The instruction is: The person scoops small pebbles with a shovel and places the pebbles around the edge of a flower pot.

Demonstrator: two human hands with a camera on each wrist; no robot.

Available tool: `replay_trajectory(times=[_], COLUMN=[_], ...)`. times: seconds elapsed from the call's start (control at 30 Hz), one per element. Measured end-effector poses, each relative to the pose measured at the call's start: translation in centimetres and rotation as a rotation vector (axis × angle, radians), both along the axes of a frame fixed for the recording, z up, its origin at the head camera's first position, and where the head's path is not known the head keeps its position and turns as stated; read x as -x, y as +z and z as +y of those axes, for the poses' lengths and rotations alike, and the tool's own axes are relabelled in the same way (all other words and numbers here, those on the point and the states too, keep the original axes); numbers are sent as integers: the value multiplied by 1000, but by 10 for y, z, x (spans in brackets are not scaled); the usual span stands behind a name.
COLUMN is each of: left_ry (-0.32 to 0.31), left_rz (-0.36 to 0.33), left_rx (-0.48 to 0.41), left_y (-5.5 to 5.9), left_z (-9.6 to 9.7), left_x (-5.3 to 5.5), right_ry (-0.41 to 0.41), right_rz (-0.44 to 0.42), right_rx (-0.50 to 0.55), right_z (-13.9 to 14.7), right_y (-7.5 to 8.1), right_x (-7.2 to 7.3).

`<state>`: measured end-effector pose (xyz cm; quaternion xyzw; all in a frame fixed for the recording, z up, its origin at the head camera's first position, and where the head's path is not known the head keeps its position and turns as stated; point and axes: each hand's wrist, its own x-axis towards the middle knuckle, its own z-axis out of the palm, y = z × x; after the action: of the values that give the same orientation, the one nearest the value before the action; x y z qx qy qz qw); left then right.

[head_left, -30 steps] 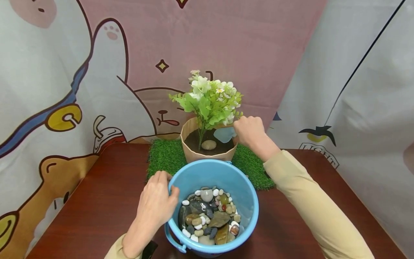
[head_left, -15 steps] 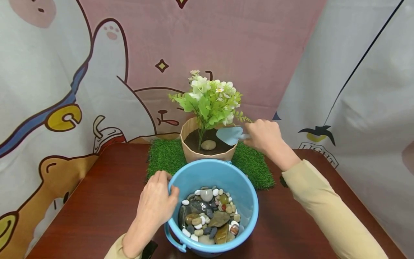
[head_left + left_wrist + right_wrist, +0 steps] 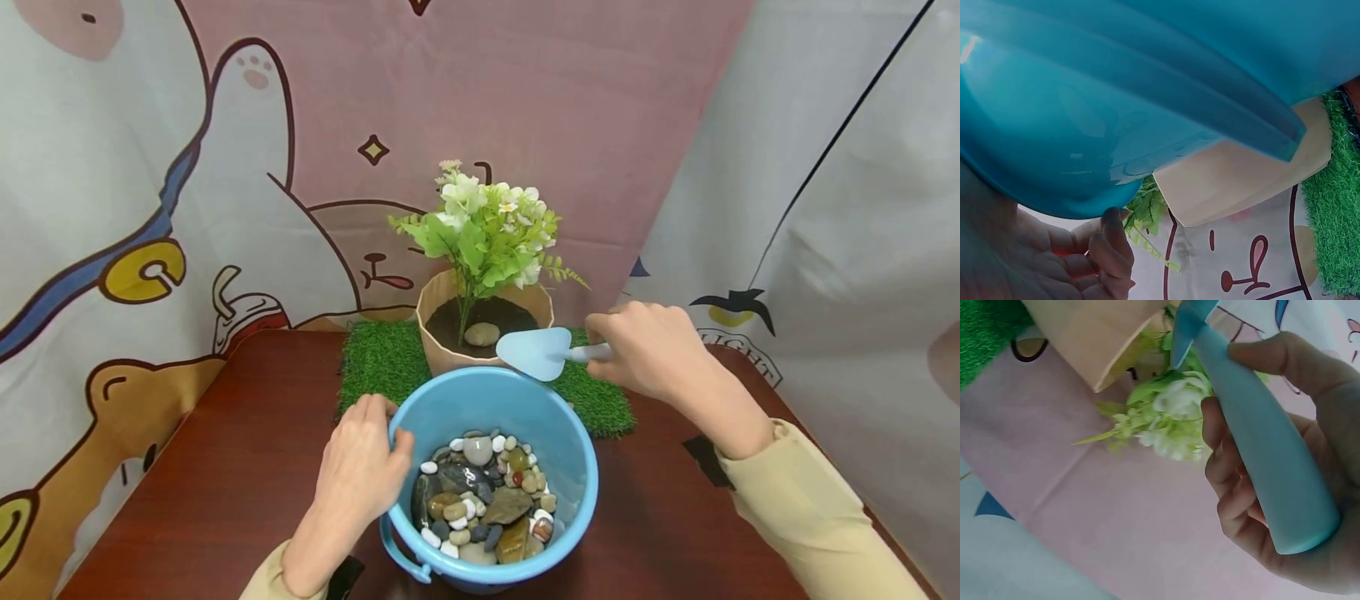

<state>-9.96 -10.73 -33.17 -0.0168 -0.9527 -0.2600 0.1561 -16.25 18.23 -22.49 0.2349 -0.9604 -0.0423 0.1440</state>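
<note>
In the head view my right hand (image 3: 648, 348) holds a light blue trowel (image 3: 536, 352) by its handle, level over the gap between pot and bucket. Nothing lies on the blade's visible face. The right wrist view shows the fingers wrapped round the thick handle (image 3: 1266, 450). My left hand (image 3: 363, 458) grips the left rim of a blue bucket (image 3: 581, 433), the thumb lying over the edge. Inside the bucket are pebbles (image 3: 510, 506) of many colours and sizes. Behind it stands a beige pot (image 3: 450, 360) with dark soil, one pale stone (image 3: 482, 334) and a flowering plant (image 3: 487, 229).
The pot stands on a green grass mat (image 3: 382, 358) at the back of the brown table (image 3: 247, 450). A printed cartoon cloth (image 3: 600, 108) hangs close behind the table. The bucket's handle (image 3: 405, 554) hangs down at its front left.
My right hand has drawn the trowel out of the pot, to the right and toward me, so the blade now shows whole near the bucket's far rim. The left hand stays put.
</note>
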Motion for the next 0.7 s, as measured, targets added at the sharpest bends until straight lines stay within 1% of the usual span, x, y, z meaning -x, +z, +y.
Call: replay_trajectory(times=[0.17, 0.3, 0.43, 0.53, 0.7], left_ry=[0, -1, -3, -4, -5], left_rz=[3, 1, -7, -9, 21], left_rx=[-6, -10, -13, -14, -9], left_y=[0, 1, 1, 0, -1], left_z=[0, -1, -1, -1, -1], left_x=[0, 0, 0, 0, 0], right_ry=[98, 194, 283, 341, 386], right_rz=[4, -4, 11, 50, 87], right_rx=[-27, -73, -120, -154, -241], right_z=[-2, -7, -12, -17, -26], right_y=[3, 2, -4, -10, -20], right_x=[-14, -20, -23, -24, -25])
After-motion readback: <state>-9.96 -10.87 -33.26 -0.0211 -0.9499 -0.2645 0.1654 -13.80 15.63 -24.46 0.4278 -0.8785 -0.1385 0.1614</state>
